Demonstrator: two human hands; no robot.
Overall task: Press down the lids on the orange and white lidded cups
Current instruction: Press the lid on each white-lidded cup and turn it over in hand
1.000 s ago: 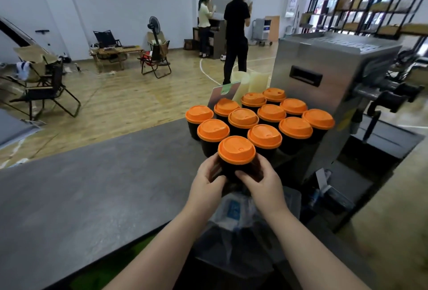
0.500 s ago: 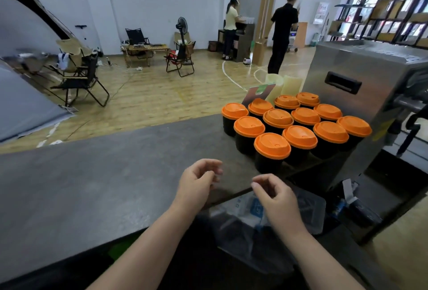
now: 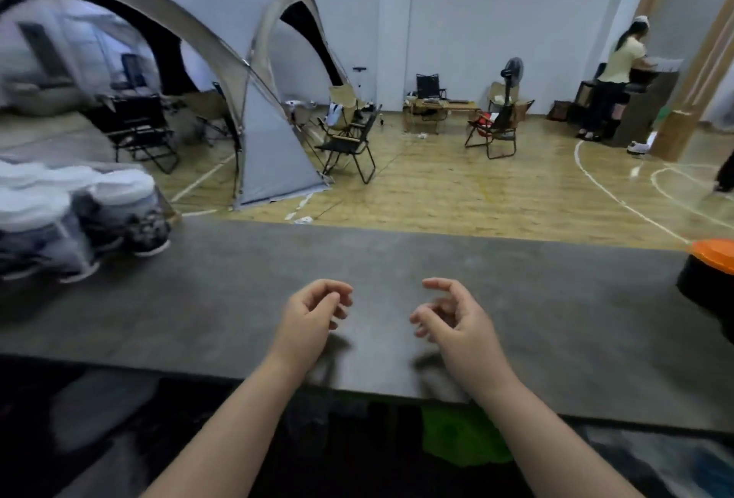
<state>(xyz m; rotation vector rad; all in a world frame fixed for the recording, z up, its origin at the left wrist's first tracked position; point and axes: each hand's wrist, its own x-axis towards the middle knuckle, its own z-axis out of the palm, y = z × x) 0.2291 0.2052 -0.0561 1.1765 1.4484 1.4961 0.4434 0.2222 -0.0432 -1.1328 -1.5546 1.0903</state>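
Only one orange-lidded black cup (image 3: 711, 277) shows, cut off at the right edge of the grey counter (image 3: 397, 259). Several white-lidded dark cups (image 3: 79, 215), blurred, stand in a cluster at the counter's far left. My left hand (image 3: 310, 318) and my right hand (image 3: 456, 322) hover above the middle of the counter near its front edge, fingers loosely curled, holding nothing. Both hands are far from either group of cups.
Beyond the counter lies a wooden floor with a grey dome tent (image 3: 238, 100), folding chairs (image 3: 349, 140) and a standing fan (image 3: 510, 88). A person (image 3: 619, 80) stands at a cabinet at the back right. A green object (image 3: 456, 438) sits below the counter's front edge.
The view has swung left, away from the orange-lidded cups, which have slid to the right edge. My hands let go of the front orange cup and now hang free over the counter.
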